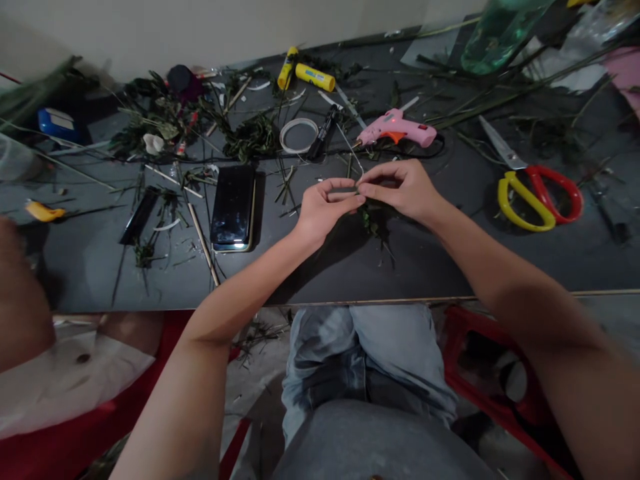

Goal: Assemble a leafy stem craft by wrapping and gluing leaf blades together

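Observation:
Above the dark table, my left hand (325,208) and my right hand (404,189) meet fingertip to fingertip, both closed in a pinch. A thin pale strand (356,155) runs up from the fingertips of my right hand. What the left fingers pinch is too small to make out. Just under the hands is a small dark green leafy sprig (371,223); whether it hangs from the fingers or lies on the table I cannot tell. Behind the right hand lies a pink hot glue gun (397,129), its nozzle pointing left.
Scissors (533,190) with red and yellow handles lie at right, a phone (233,208) at left. Farther back are a white tape ring (299,136), a black marker (324,133), yellow tubes (315,77), leaf clumps (253,137) and a green bottle (500,37). Another person's arm (23,293) is at left.

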Available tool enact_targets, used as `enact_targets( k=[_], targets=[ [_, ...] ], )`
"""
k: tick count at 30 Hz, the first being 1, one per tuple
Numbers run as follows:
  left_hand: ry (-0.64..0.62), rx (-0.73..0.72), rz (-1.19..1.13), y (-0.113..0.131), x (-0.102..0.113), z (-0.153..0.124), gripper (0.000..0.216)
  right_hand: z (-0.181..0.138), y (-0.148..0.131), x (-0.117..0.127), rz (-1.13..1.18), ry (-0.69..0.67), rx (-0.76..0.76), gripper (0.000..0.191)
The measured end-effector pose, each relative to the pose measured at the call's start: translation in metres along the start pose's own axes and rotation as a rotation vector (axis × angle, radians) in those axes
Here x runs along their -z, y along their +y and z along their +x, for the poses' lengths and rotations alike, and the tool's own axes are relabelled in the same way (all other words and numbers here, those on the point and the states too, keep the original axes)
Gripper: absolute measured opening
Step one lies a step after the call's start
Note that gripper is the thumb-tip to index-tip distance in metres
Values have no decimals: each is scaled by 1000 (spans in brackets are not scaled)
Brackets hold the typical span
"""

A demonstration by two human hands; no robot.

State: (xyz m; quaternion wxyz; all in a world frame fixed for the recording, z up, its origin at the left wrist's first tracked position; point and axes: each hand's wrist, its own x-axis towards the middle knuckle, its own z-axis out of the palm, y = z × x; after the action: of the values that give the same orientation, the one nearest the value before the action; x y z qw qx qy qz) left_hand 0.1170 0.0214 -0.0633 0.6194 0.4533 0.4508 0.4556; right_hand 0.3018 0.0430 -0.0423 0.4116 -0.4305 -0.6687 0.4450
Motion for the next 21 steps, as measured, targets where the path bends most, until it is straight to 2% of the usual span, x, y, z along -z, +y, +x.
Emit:
enact_targets(
  k=[3, 5, 7, 10, 12, 17, 21],
  targets=[
    [-1, 1, -12, 2, -4, -3, 48, -2, -3, 0, -51, -19, 30, 39],
    [-21, 17, -15, 3, -5, -3, 45, -2, -3, 1, -57, -21, 32, 41],
    [-55, 49, -28, 4, -1, 0, 41, -2, -1, 1, -32, -19, 29, 44],
    [-104, 80, -44, 5, 6, 5, 47, -1, 2, 0, 18, -16, 15, 47],
    [-124, 52, 1, 5, 8, 7, 49, -1, 3, -1, 24, -15, 0, 49],
    [-168, -128, 114, 5, 5, 5, 47, -2, 3, -4, 12, 14, 34, 45],
    [-198, -92, 26, 2, 4, 7, 50, -2, 2, -4, 20, 44, 27, 47]
  ],
)
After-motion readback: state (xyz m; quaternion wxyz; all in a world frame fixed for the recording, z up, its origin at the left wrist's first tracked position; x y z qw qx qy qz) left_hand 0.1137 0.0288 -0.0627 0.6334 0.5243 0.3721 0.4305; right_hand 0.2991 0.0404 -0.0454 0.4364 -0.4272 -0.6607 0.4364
